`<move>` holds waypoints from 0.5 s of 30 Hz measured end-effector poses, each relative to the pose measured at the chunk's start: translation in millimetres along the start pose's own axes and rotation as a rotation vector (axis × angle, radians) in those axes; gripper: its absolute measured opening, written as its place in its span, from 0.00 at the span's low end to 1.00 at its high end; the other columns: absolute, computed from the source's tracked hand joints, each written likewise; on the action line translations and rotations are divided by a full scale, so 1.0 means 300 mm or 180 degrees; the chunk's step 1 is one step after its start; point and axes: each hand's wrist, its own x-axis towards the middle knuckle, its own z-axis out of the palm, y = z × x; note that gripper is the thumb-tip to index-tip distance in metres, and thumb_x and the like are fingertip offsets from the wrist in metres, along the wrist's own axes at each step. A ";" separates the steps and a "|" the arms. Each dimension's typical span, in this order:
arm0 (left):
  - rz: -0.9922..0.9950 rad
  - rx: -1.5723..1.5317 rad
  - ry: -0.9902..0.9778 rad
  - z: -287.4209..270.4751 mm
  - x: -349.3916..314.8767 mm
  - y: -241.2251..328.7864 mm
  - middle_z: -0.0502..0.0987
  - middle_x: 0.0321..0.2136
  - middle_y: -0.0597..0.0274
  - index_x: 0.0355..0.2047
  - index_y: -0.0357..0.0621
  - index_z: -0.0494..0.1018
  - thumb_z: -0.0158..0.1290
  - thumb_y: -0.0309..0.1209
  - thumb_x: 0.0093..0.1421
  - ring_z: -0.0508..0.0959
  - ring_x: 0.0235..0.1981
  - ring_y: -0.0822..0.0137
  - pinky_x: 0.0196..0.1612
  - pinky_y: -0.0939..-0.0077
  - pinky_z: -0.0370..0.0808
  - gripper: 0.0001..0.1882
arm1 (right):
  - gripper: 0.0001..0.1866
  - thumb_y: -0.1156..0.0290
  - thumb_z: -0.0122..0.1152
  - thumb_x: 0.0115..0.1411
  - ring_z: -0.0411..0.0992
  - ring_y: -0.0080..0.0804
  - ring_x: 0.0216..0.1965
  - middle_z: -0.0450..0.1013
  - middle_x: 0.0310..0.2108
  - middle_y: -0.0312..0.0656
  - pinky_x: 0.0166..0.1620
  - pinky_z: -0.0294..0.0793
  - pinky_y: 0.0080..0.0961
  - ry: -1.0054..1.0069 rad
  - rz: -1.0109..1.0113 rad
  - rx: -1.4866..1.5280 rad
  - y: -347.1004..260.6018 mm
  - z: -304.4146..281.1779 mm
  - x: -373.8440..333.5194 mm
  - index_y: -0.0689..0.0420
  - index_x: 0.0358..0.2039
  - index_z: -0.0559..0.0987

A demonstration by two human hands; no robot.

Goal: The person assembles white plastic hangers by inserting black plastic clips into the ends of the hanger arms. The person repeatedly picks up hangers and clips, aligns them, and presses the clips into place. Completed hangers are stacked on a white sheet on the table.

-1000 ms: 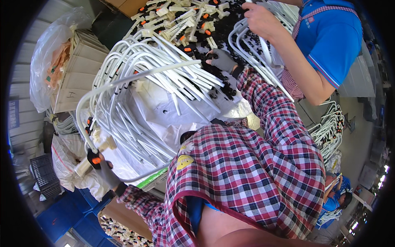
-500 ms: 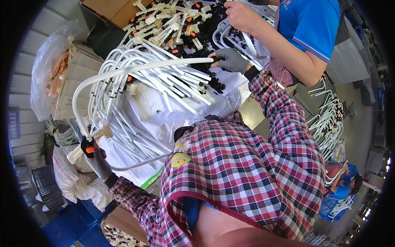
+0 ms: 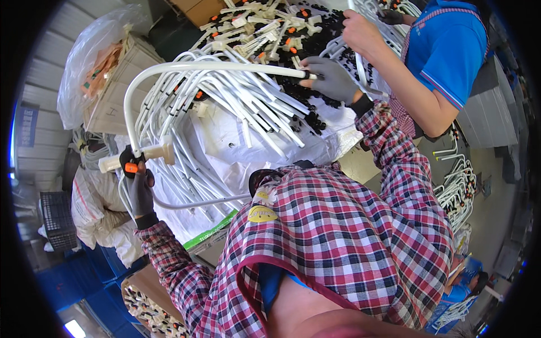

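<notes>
A bent white tube [image 3: 214, 66] arches in front of me, its middle above the pile. My left hand [image 3: 140, 194], in a grey glove, is closed around its lower left part, where a cream plastic fitting [image 3: 159, 151] and a black clip with an orange button [image 3: 131, 168] sit. The tube's other arm runs back toward my body. My right hand [image 3: 333, 80], also gloved, has its fingertips closed at the tube's far right end, by a small black ring [image 3: 307, 74]. The fingers partly hide that end.
Many similar white tubes [image 3: 225, 93] lie heaped on a white sheet [image 3: 217, 132]. Beyond them are cream fittings [image 3: 273, 34] and small black parts [image 3: 315, 121]. At the right a co-worker in a blue shirt [image 3: 451, 56] handles tubes. A carton of fittings [image 3: 149, 304] stands at lower left.
The surroundings have shifted rightward in the picture. The black ring at the tube's right end now shows more clearly beside my right fingers. Both hands still hold the tube.
</notes>
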 end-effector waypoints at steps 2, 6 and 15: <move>-0.0221 -0.0153 0.0042 0.045 0.013 0.043 0.66 0.30 0.75 0.59 0.44 0.64 0.50 0.38 0.68 0.59 0.21 0.83 0.23 0.87 0.58 0.22 | 0.19 0.57 0.70 0.51 0.68 0.45 0.53 0.70 0.52 0.45 0.55 0.68 0.37 0.0214 -0.0013 -0.0469 0.024 -0.022 -0.035 0.57 0.39 0.83; 0.0001 0.0049 -0.0113 0.102 0.069 0.122 0.67 0.31 0.75 0.59 0.44 0.64 0.52 0.37 0.66 0.60 0.19 0.83 0.22 0.87 0.58 0.23 | 0.18 0.62 0.71 0.49 0.69 0.43 0.48 0.72 0.44 0.41 0.55 0.67 0.39 0.0821 -0.0457 -0.0591 -0.001 -0.012 -0.104 0.57 0.39 0.81; -0.0342 0.0362 -0.1383 0.396 0.288 0.267 0.74 0.39 0.78 0.63 0.46 0.66 0.57 0.35 0.60 0.61 0.23 0.86 0.24 0.89 0.58 0.30 | 0.18 0.56 0.70 0.53 0.74 0.42 0.34 0.76 0.31 0.43 0.44 0.71 0.36 0.1069 0.0462 -0.0037 -0.281 -0.024 0.168 0.59 0.34 0.80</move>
